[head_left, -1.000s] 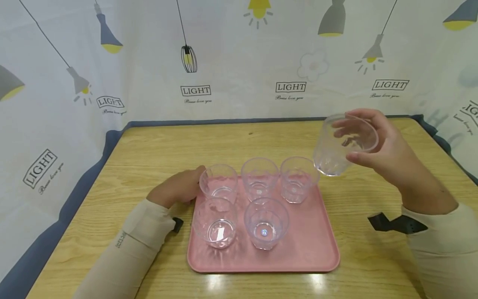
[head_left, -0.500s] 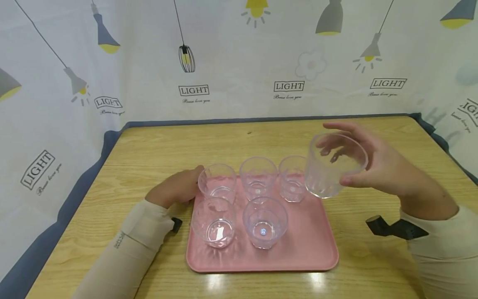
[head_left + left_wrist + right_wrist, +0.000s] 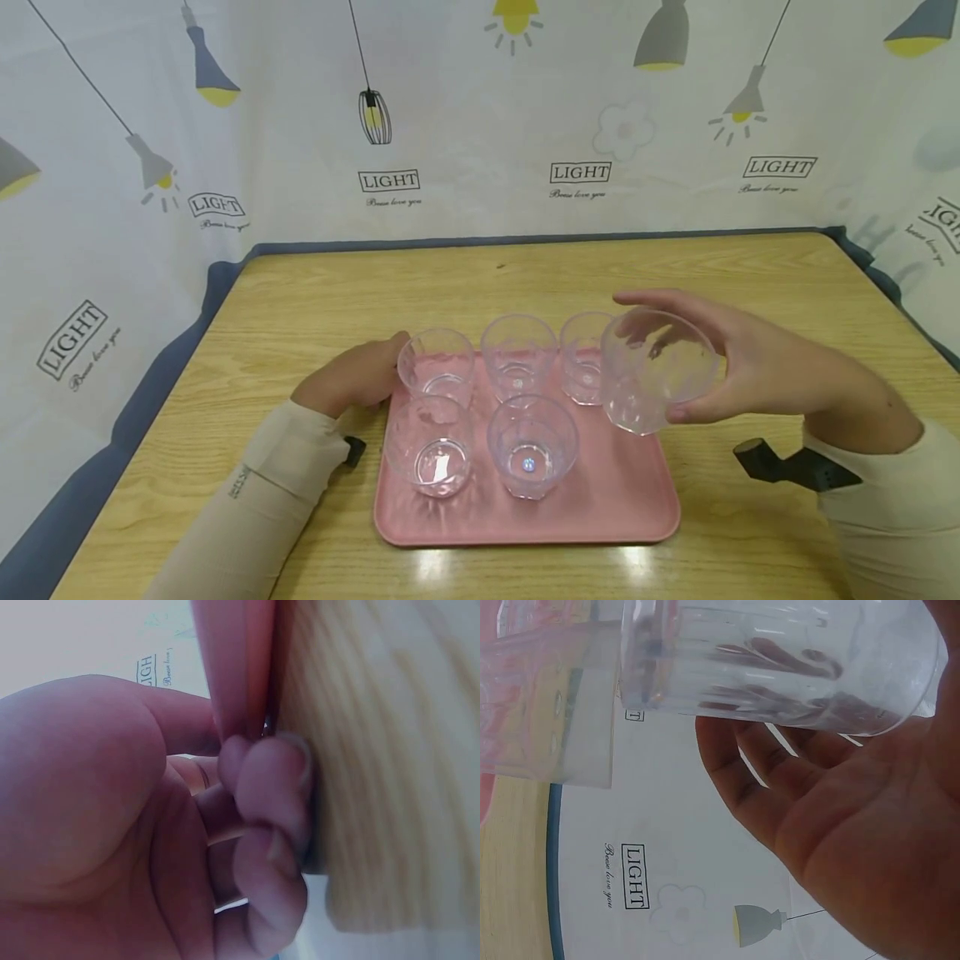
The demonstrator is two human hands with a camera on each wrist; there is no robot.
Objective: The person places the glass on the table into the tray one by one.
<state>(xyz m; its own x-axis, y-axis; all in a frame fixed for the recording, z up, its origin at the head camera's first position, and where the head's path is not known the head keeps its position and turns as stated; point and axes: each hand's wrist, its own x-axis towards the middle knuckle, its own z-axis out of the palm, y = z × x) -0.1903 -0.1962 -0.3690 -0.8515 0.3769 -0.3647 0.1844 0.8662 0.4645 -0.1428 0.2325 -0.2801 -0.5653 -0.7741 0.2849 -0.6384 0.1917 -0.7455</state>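
My right hand holds a clear plastic cup by its side, slightly tilted, over the right part of a pink tray. In the right wrist view the fingers wrap the wall of this cup. Several more clear cups stand upright on the tray: two in front, such as the front middle one, and three behind, where the held cup partly overlaps the back right cup. At the tray's left edge is my left hand; its thumb and curled fingers grip the rim.
A light wood table lies under the tray, with a dark blue border along its back edge. White cloth printed with lamps hangs behind and at the sides. Black wrist mounts sit at the sleeves.
My right hand has brought the cup down and to the left, from beyond the tray's right edge to over the tray. The left hand stays on the edge.
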